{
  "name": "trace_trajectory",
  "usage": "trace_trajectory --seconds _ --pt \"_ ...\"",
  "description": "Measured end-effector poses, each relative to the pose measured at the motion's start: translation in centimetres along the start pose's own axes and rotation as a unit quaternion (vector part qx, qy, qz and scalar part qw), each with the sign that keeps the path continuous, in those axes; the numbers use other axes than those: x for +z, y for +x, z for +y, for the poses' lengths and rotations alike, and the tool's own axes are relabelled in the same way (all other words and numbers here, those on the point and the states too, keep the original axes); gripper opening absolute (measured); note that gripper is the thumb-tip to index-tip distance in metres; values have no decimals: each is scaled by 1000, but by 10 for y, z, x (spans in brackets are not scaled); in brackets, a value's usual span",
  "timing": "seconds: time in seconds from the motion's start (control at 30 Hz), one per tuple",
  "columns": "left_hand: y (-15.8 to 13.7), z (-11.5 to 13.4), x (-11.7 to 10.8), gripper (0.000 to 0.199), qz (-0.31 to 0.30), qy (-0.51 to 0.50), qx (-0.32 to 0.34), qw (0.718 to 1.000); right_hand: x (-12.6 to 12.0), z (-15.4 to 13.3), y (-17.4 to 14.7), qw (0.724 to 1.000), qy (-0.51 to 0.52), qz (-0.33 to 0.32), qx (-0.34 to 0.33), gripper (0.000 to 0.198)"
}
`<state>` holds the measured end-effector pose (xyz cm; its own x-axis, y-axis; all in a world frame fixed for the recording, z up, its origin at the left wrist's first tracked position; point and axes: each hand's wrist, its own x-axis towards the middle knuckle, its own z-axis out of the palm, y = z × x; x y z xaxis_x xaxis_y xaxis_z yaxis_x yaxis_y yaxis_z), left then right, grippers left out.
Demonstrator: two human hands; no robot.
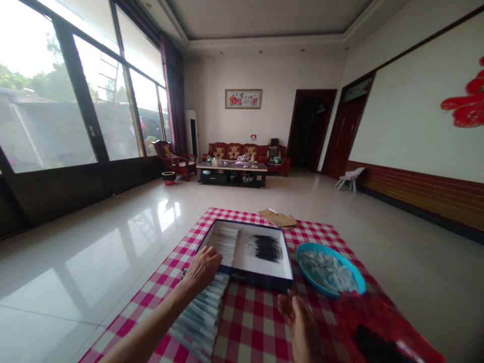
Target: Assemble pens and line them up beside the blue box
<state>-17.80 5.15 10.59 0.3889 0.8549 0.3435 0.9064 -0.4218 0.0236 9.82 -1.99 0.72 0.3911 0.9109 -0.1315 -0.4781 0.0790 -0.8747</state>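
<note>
My left hand [206, 263] is over the front left part of a shallow dark-blue box [264, 281] with a white inside. Its fingers are curled closed, and whatever they may hold is hidden. Pale translucent tubes [226, 241] lie in a row in the box's left part. On its right part is a dark patch of thin black pieces [265, 248]. Below my left hand, a pile of similar pen-like tubes [200, 315] rests on the cloth, partly covered by my forearm. My right hand [300, 317] is near the box's front right corner, fingers loosely bent and apart, with nothing visible in it.
A blue bowl [302, 275] of small translucent pieces stands right of the box. A red plastic bag [378, 327] with black contents lies nearer. Flat brown cardboard [280, 218] sits behind the box on the checked tablecloth [245, 322]. A low table [232, 166] and sofa are farther away.
</note>
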Motion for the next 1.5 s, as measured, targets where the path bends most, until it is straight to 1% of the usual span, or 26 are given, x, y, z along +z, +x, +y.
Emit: trace_trajectory --seconds 0.1,0.17,0.23,0.3,0.37,0.43,0.5,0.57,0.63,0.7,0.77,0.8,0.83,0.87,0.93,0.97,1.03,1.1,1.17,1.2,1.23,1.27,1.33,1.37,1.43,1.5 --pt "44 1 4 29 -27 10 2 1000 -2 3 2 1000 4 5 4 57" --pt "71 0 13 24 -56 13 2 998 -4 6 4 1000 9 8 8 57" --pt "89 -3 24 20 -82 15 -2 997 -5 9 6 1000 11 9 9 56" --pt "98 -5 34 17 -102 16 -6 995 -5 12 7 1000 15 11 5 55" --pt "100 -7 40 26 -112 13 -9 994 -5 13 6 1000 20 15 0 52" --pt "101 -8 40 28 -108 5 -11 994 -4 12 5 1000 23 14 -3 51" --pt "100 -4 32 19 -90 -9 -11 996 -2 10 3 1000 21 10 1 52" --pt "100 9 20 12 -56 -30 -10 998 -1 9 2 1000 19 14 5 54" --pt "94 32 6 17 -9 -58 -10 998 1 7 2 1000 19 21 7 56" --pt "82 64 -2 23 43 -90 -14 995 2 6 2 1000 21 20 8 57" --pt "62 100 3 27 89 -132 -26 987 3 4 3 1000 18 16 5 57" --pt "50 118 10 25 139 -230 -46 962 3 3 3 1000 14 16 2 56" --pt "39 134 20 23 175 -318 -61 930 2 2 2 1000 6 16 -1 56" --pt "28 147 32 22 203 -376 -78 901 2 0 1 1000 -9 17 -4 56" --pt "11 165 58 25 258 -431 -123 856 1 -3 -2 997 -64 26 -22 56" --pt "6 169 69 27 270 -441 -138 845 0 -5 -4 993 -102 33 -40 56" --pt "3 170 85 31 270 -462 -169 828 2 -9 -11 979 -175 46 -92 53" --pt "4 166 92 33 274 -485 -190 808 8 -14 -18 966 -210 51 -142 48" --pt "8 162 94 36 293 -508 -202 784 17 -22 -20 958 -220 36 -182 42" --pt "10 161 96 37 305 -517 -205 773 23 -28 -18 950 -234 19 -206 40" --pt "11 160 98 37 314 -524 -206 764 30 -34 -13 937 -260 -7 -235 37" --pt "12 160 100 38 318 -531 -206 758 38 -42 -5 914 -302 -44 -266 35" --pt "12 162 106 38 318 -541 -209 750 54 -56 19 843 -415 -111 -324 32" --pt "12 163 109 38 316 -544 -214 747 63 -62 33 804 -475 -145 -327 32" --pt "12 165 112 38 313 -547 -227 743 79 -68 63 712 -596 -216 -301 38" --pt "12 166 112 39 305 -550 -237 741 90 -66 90 668 -641 -254 -280 40"
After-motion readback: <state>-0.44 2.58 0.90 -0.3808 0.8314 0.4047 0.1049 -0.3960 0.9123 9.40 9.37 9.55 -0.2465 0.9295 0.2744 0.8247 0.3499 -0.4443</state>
